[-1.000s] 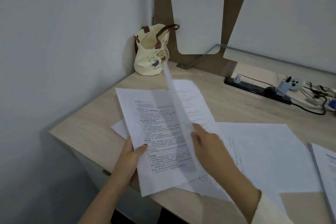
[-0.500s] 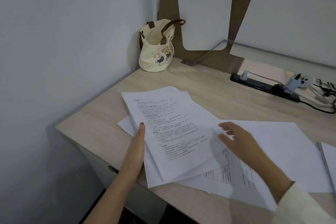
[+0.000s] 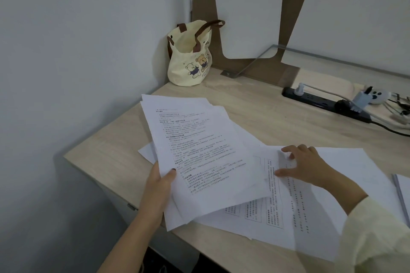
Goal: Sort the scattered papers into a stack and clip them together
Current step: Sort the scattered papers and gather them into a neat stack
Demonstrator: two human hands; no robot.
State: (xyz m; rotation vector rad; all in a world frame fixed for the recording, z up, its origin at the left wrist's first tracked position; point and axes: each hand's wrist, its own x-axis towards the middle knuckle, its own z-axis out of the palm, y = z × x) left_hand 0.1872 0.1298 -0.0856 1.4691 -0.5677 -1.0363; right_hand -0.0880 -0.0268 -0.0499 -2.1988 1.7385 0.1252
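**Item 1.** Left grip (image 3: 158,188): I log it as clasped on the near-left edge of the fanned stack of white printed paper sheets (image 3: 199,150). The thumb lies on the top page and the fingers are hidden underneath. The stack sits at a slant, its far end towards the corner of the room and its near corner at about the front edge of the pale wood-grain surface (image 3: 106,153).

**Item 2.** Right grip (image 3: 304,166): I log it as released. The fingers are spread and laid flat on the loose white sheets printed with boxed tables (image 3: 277,210). These sheets lie partly under the right side of the stack. A cream knitted sleeve (image 3: 377,239) covers the forearm.

**Item 3.** Plain white sheet (image 3: 366,168): it lies flat to the right of that grip and overlaps the table-printed sheets.

**Item 4.** White paper corner (image 3: 146,152): it pokes out from under the left side of the stack.

**Item 5.** Further white paper pile (image 3: 402,190): it sits at the right border and is cut off by it, so I cannot read its extent.

**Item 6.** Cream canvas tote bag with brown handles and a bear print (image 3: 188,60): it stands upright in the far corner against the wall, well apart from the papers.

**Item 7.** Black power strip (image 3: 321,101): it lies along the far right of the surface with a white plug (image 3: 300,88) seated in it. A small white gadget with dark spots (image 3: 377,95) sits just beyond it among the cables.
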